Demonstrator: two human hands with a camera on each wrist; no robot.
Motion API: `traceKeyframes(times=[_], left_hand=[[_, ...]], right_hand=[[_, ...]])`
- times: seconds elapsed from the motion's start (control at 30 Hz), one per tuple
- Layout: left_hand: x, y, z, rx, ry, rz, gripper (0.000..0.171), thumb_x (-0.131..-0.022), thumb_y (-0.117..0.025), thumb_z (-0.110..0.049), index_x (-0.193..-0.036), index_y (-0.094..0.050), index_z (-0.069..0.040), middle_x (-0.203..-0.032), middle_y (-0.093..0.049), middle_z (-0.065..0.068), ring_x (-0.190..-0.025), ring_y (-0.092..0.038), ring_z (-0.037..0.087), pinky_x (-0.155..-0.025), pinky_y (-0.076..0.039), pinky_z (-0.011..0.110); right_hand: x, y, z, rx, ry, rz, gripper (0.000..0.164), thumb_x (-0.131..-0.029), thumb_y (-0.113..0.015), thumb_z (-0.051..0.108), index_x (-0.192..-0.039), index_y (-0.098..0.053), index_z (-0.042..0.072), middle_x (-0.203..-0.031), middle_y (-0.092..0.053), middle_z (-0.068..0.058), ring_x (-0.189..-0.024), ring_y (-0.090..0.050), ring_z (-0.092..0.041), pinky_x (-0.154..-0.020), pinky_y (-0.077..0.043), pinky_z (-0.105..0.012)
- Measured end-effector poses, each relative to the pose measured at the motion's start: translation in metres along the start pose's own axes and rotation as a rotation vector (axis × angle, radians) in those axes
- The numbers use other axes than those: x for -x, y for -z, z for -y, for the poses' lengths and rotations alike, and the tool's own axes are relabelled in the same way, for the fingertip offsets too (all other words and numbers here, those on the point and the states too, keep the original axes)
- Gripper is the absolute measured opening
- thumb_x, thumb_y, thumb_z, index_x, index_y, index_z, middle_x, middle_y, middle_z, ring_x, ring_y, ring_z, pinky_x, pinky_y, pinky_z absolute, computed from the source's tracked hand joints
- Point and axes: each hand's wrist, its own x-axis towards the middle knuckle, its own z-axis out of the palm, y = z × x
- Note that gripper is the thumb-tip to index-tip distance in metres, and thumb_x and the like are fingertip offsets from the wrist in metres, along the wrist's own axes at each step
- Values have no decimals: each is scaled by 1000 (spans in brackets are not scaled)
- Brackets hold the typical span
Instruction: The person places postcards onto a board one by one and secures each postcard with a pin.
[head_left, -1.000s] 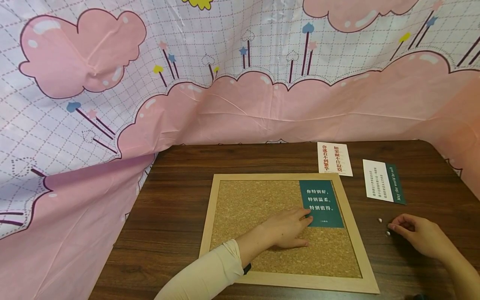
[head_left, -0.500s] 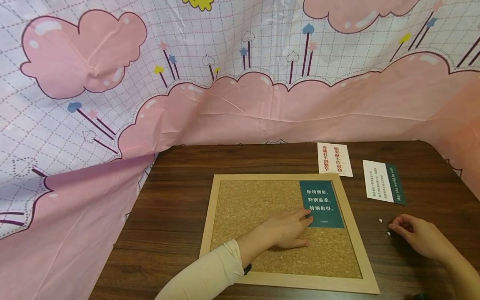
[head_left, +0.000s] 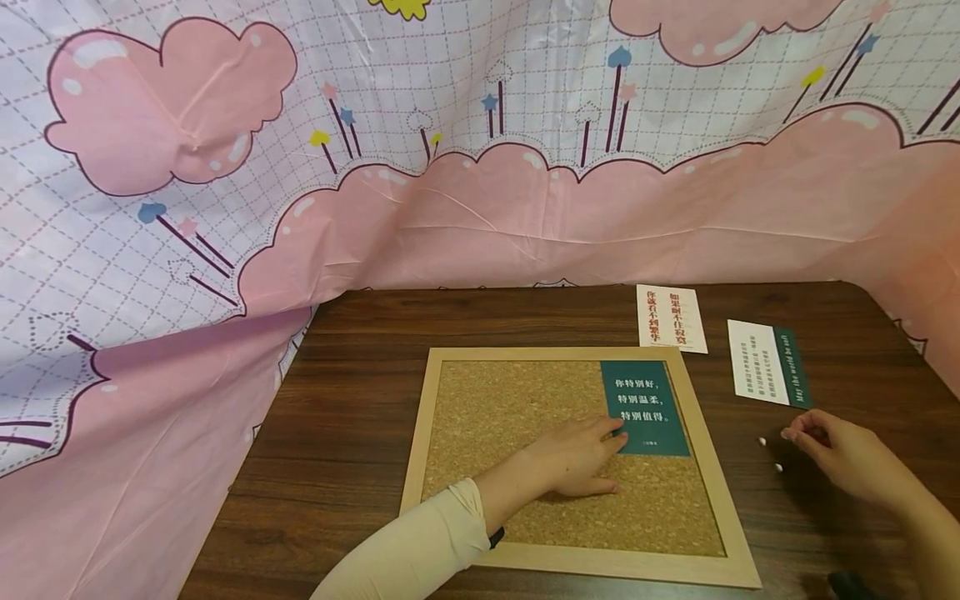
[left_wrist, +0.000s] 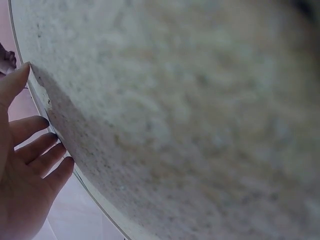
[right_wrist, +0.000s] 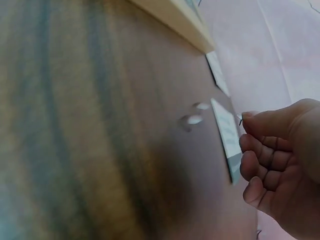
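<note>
A wood-framed cork board (head_left: 517, 492) lies on the dark wooden table (head_left: 352, 417). A green card with white text (head_left: 643, 407) sits in its upper right corner. My left hand (head_left: 577, 457) rests flat on the cork, fingertips pressing the card's lower left corner; the left wrist view shows that left hand (left_wrist: 25, 165) with straight fingers against the cork board (left_wrist: 190, 125). My right hand (head_left: 840, 458) hovers just right of the board, thumb and forefinger pinching a small pushpin (right_wrist: 239, 118). Two white pushpins (head_left: 762, 441) (head_left: 778, 467) lie on the table beside it.
A white card with red text (head_left: 671, 318) and a white-and-green card (head_left: 768, 362) lie behind the right hand. A pink cloud-print sheet (head_left: 480, 167) hangs behind and drapes off the left. A dark object (head_left: 851, 585) shows at the bottom right edge.
My right hand has lifted slightly and drifted toward the back of the table, away from the two loose pins. The left hand and the green card have stayed put.
</note>
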Motion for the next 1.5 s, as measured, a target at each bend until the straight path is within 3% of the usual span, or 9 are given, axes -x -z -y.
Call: traceKeyframes(times=[0.2, 0.43, 0.73, 1.23, 1.5], left_hand=[[1, 1, 0, 8, 4, 9, 70, -95, -46, -59, -152, -33, -19, -161, -25, 0, -148, -27, 15, -118, -28, 26], [0, 1, 0, 12, 6, 11, 71, -95, -45, -59, -152, -32, -20, -161, -24, 0, -148, -27, 15, -118, -27, 26], [1, 1, 0, 18, 2, 6, 70, -95, -46, -58, -152, -33, -19, -160, -25, 1, -147, -27, 16, -118, -28, 27], [1, 2, -1, 12, 4, 5, 71, -95, -45, -60, -152, -33, -20, -160, -25, 0, -147, -27, 15, -118, -28, 26], [0, 0, -1, 11, 13, 1, 70, -95, -46, -59, -152, -33, -20, -160, -25, -1, -148, -26, 15, -118, -28, 26]], right_hand=[[-10, 11, 11, 9, 28, -48, 18, -99, -56, 19, -97, -62, 2, -79, -62, -5, -64, -39, 1, -54, -31, -22], [-17, 17, 25, -10, 54, -50, 23, -99, -56, 22, -99, -60, 0, -75, -53, -1, -62, -37, 1, -52, -29, -23], [-31, 25, 40, -17, 154, -131, 15, -98, -55, 14, -97, -60, 0, -77, -58, -2, -63, -37, 4, -53, -32, -22], [-58, 39, 89, -42, 177, -50, 23, -103, -47, 21, -99, -60, 2, -80, -57, -5, -60, -40, -5, -51, -32, -24], [-70, 37, 110, -64, 227, -45, 19, -101, -50, 17, -97, -58, 1, -78, -52, -4, -61, -42, -5, -50, -35, -23]])
